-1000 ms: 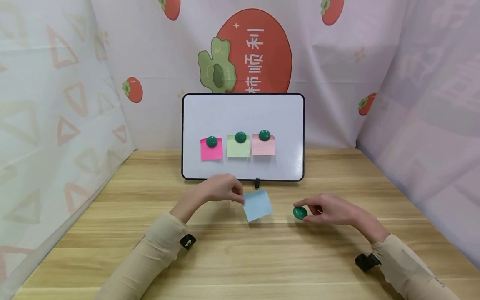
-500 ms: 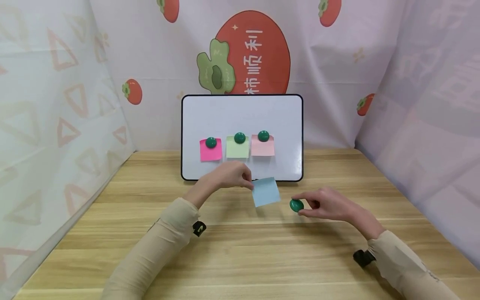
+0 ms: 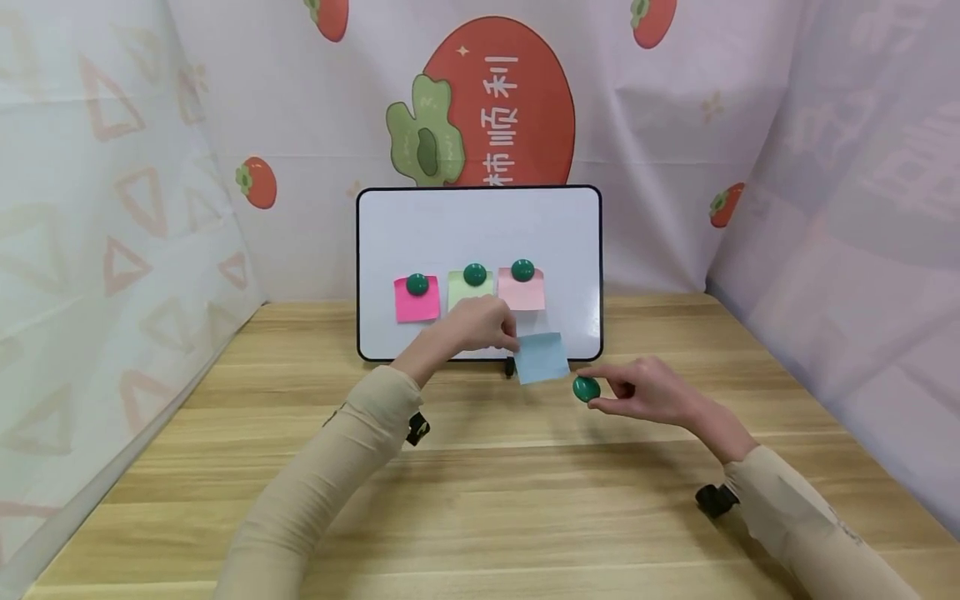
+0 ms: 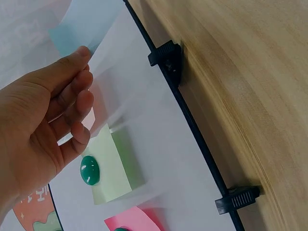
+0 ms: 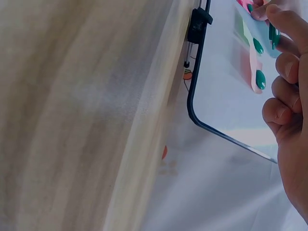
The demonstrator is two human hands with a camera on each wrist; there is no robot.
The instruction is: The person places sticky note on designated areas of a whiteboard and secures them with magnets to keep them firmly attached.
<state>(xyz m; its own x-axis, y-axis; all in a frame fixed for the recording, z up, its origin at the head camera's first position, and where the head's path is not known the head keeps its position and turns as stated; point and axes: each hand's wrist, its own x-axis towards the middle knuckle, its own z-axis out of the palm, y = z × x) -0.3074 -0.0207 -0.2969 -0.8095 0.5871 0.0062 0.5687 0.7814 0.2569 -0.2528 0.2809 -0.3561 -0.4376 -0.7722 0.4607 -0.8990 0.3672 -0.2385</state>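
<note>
My left hand (image 3: 480, 323) pinches the left edge of a light blue sticky note (image 3: 543, 358), held in front of the lower right of a whiteboard (image 3: 450, 221). To its right, my right hand (image 3: 648, 390) grips a round green magnet (image 3: 587, 388) between thumb and index finger. The magnet is just below the note's right corner. On the board, a hot pink note (image 3: 417, 308), a pale green note (image 3: 461, 287) and a light pink note (image 3: 521, 293) each hang under a green magnet. My left hand partly covers the pale green one.
The whiteboard has a black frame and stands at the back of a wooden table (image 3: 510, 500). Black clip feet (image 4: 166, 55) support its lower edge. Printed cloth (image 3: 660, 125) hangs behind and on both sides. Dark wrist cameras (image 3: 716, 500) sit below the sleeves.
Both hands have moved forward toward the board, the left hand also rightward with the blue note. The right hand has come slightly left with the magnet, closer to the note.
</note>
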